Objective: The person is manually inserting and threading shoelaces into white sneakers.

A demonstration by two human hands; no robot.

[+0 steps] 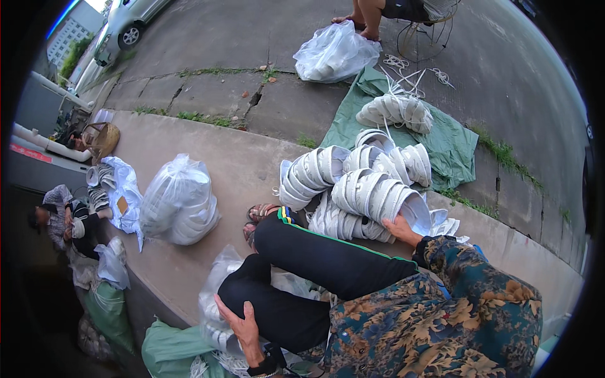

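A row of nested white shoe uppers (368,189) lies on top of a pile in front of my right knee. My right hand (401,230) is closed at the lower rim of the end upper, with its fingertips partly hidden. Beneath and beside it are more nested rows of white uppers (309,176). My left hand (242,324) is empty, thumb and fingers apart, beside my bent left leg. Close to it, a clear plastic bag (217,296) with white pieces in it lies partly behind my leg.
A full white plastic bag (179,201) stands left on the concrete. Beyond the pile lies a green sheet (454,145) with bundled uppers (397,113) and loose cords. A person's legs (368,16) and another bag (337,53) are farther off. Another person (60,214) sits far left.
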